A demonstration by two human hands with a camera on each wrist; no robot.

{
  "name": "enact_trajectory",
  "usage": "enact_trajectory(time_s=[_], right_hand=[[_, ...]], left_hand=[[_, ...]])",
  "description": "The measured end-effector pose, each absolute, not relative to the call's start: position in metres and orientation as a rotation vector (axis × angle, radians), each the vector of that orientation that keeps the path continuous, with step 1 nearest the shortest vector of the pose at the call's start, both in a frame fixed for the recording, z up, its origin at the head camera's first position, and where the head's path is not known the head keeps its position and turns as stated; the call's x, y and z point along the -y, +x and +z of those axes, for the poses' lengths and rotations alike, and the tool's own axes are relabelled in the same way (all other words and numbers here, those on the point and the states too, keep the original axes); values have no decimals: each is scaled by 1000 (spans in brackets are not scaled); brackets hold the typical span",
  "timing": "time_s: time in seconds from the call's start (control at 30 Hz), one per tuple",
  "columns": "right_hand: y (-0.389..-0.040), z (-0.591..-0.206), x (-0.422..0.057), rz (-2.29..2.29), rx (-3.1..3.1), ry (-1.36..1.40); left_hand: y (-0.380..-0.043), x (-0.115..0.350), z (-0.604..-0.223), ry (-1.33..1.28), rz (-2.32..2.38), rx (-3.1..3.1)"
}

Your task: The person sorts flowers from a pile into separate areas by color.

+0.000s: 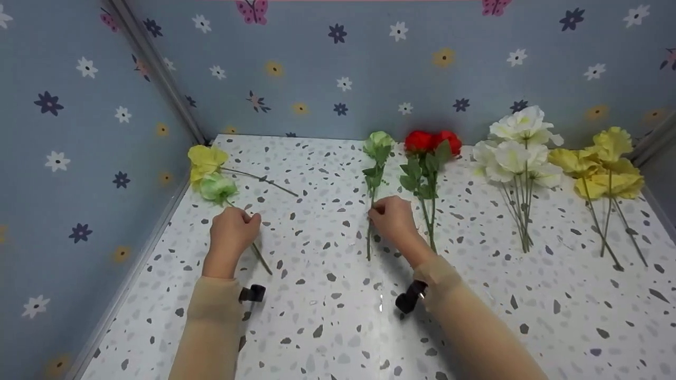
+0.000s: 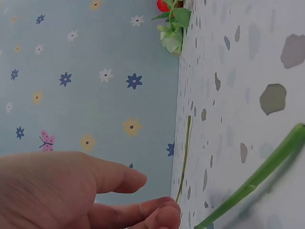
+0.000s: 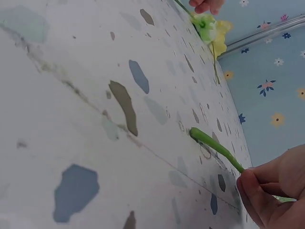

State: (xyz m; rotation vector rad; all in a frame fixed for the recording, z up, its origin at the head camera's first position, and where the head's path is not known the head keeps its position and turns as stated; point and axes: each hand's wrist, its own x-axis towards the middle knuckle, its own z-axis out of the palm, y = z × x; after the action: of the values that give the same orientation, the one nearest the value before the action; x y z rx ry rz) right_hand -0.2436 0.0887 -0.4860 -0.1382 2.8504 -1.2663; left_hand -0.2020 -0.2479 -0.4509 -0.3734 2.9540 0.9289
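Note:
My right hand point(image 1: 393, 219) pinches the stem point(image 3: 214, 145) of a pale green rose point(image 1: 378, 143), its leafy top pointing to the back wall. On the left, my left hand point(image 1: 232, 232) hovers over the stem point(image 2: 255, 179) of another pale green flower point(image 1: 217, 188). In the left wrist view a gap shows between its thumb and bent fingers, with nothing held there. A yellow flower point(image 1: 206, 162) lies just behind that green flower, its thin stem point(image 2: 186, 157) stretching to the right.
Right of the right hand lie red roses point(image 1: 420, 141), then white flowers point(image 1: 520, 126) and yellow flowers point(image 1: 612, 145), stems toward me. A blue flowered back wall point(image 1: 369, 68) and left wall point(image 1: 79, 137) bound the speckled white table point(image 1: 327, 295).

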Motion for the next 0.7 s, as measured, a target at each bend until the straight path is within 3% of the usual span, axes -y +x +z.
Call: enact_trajectory(time_s=[0.7], right_hand=[[-235, -488, -70, -1231, -2864, -233]], left_hand=[[-197, 257, -453, -366, 756, -2809]])
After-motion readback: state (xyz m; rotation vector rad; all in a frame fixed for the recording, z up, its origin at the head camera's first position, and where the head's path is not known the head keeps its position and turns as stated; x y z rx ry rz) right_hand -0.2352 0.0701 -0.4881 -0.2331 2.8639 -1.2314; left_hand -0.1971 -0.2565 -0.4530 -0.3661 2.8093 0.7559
